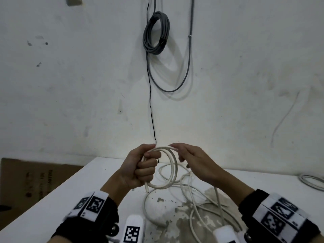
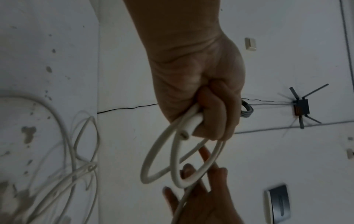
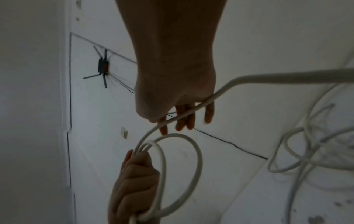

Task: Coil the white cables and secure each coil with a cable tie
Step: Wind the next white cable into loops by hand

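My left hand (image 1: 143, 169) holds a small coil of white cable (image 1: 175, 167) in a fist above the table, two or three loops hanging from it. The cable's cut end (image 1: 147, 188) sticks out below the fist. In the left wrist view the fist (image 2: 210, 106) grips the loops (image 2: 143, 166) at their top. My right hand (image 1: 192, 160) is just right of the coil, fingers nearly straight. In the right wrist view the cable's free run (image 3: 191, 111) slides across those fingers (image 3: 189, 119) toward the coil (image 3: 200, 160). No cable tie is in view.
The rest of the white cable (image 1: 144, 206) lies in loose tangles on the white, stained table (image 1: 70, 199). Another white cable (image 1: 312, 183) lies at the table's right edge. A grey coil (image 1: 156, 32) hangs on the wall, and a cardboard box (image 1: 35, 181) stands at the left.
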`<act>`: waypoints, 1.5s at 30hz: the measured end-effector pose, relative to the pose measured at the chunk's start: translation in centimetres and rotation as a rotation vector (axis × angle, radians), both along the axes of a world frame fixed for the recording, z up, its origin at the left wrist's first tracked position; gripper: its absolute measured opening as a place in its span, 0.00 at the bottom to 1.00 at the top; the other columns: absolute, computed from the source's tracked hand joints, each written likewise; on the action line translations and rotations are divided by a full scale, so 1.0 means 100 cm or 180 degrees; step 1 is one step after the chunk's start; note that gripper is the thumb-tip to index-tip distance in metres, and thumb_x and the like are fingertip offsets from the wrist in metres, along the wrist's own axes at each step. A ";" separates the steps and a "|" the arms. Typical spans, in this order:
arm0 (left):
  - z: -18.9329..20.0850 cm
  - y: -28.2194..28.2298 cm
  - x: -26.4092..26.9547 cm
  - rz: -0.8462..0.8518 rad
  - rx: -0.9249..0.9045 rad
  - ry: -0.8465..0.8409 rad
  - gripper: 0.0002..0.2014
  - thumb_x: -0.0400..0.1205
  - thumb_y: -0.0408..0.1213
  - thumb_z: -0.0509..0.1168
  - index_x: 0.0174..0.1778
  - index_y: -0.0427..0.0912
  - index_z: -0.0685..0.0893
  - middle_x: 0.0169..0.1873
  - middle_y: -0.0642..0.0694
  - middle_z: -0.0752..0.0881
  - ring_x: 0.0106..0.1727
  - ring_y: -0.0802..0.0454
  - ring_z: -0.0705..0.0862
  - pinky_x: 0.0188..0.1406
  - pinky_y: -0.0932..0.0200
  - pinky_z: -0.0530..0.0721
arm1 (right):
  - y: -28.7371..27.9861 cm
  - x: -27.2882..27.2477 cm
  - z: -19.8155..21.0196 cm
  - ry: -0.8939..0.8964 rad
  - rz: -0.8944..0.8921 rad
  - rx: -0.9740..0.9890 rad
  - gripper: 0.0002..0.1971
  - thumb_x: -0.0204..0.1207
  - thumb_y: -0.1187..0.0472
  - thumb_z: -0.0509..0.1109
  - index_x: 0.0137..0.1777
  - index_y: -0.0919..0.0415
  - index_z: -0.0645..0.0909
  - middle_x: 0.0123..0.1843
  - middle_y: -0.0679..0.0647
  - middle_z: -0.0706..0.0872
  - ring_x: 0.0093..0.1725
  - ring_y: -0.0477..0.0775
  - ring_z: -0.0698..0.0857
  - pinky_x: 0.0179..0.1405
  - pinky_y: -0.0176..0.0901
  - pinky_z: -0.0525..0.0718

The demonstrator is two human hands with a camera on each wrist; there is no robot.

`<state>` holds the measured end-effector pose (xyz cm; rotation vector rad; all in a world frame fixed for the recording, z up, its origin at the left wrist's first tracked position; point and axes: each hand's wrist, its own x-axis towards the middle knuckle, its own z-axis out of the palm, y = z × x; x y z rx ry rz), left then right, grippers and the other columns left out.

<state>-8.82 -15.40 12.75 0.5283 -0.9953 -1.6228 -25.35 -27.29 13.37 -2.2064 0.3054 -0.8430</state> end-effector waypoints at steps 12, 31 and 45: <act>-0.005 -0.007 -0.011 -0.0153 0.0374 -0.0673 0.13 0.77 0.46 0.64 0.28 0.46 0.74 0.15 0.54 0.61 0.09 0.60 0.62 0.09 0.69 0.60 | 0.006 0.008 0.006 -0.0477 -0.0052 -0.1132 0.05 0.72 0.59 0.74 0.42 0.58 0.90 0.37 0.52 0.85 0.37 0.49 0.83 0.36 0.34 0.79; -0.006 -0.009 -0.013 0.1595 0.0243 -0.0393 0.05 0.74 0.28 0.53 0.36 0.38 0.74 0.11 0.54 0.62 0.09 0.62 0.60 0.10 0.70 0.57 | 0.021 -0.006 0.000 -0.0044 0.0442 0.1215 0.11 0.84 0.64 0.58 0.56 0.67 0.80 0.49 0.61 0.85 0.36 0.55 0.89 0.38 0.54 0.88; -0.005 -0.005 -0.023 0.1724 0.0221 -0.0249 0.11 0.75 0.36 0.58 0.45 0.33 0.80 0.19 0.53 0.69 0.18 0.60 0.67 0.21 0.66 0.65 | 0.014 -0.005 0.000 0.0074 0.0220 0.0772 0.14 0.85 0.58 0.55 0.55 0.65 0.79 0.39 0.51 0.79 0.31 0.47 0.78 0.32 0.42 0.80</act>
